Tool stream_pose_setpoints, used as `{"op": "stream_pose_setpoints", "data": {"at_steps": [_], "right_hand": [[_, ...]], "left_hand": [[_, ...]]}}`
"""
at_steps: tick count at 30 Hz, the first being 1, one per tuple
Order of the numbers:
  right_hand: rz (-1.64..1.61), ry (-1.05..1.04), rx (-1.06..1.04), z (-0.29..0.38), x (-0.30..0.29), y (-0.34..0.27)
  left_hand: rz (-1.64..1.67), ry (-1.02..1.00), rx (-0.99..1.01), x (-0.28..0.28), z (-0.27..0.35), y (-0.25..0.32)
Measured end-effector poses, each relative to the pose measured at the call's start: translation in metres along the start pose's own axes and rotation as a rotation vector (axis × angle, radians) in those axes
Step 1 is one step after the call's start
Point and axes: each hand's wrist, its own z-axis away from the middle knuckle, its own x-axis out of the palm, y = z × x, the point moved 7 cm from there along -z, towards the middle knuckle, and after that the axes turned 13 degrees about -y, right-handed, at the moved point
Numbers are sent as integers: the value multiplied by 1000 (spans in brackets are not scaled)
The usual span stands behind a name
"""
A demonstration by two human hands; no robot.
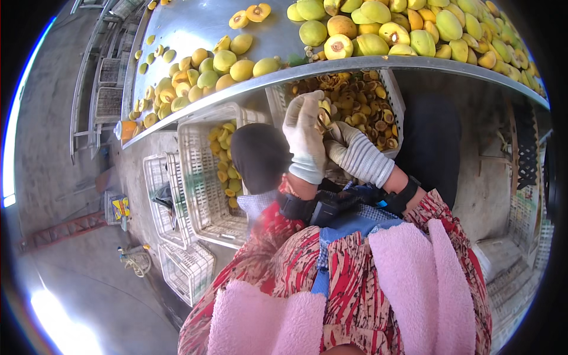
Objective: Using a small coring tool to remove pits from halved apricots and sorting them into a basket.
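Note:
My left hand, in a white knit glove, is curled around a cut piece of yellow stone fruit, partly hidden by the fingers. Close against it, my right hand, gloved too, grips a small dark metal pitting tool whose tip meets the fruit. The tool's handle is hidden in the right glove. Both hands are above my lap, in front of a white plastic crate that holds many brownish-yellow fruit scraps.
A metal-topped table with a raised rim crosses ahead, bearing a large heap of yellow-green stone fruit at right and a smaller group at left. A crate with fruit halves stands beside my left knee. More crates are at left.

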Motion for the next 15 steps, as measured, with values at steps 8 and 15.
{"op": "stream_pose_setpoints", "data": {"at_steps": [8,15], "right_hand": [[105,-134,139,-3,-9,9],[69,-117,87,0,-3,8]], "left_hand": [[378,-243,-374,9,-4,-13],[132,-4,-119,0,7,-3]]}}
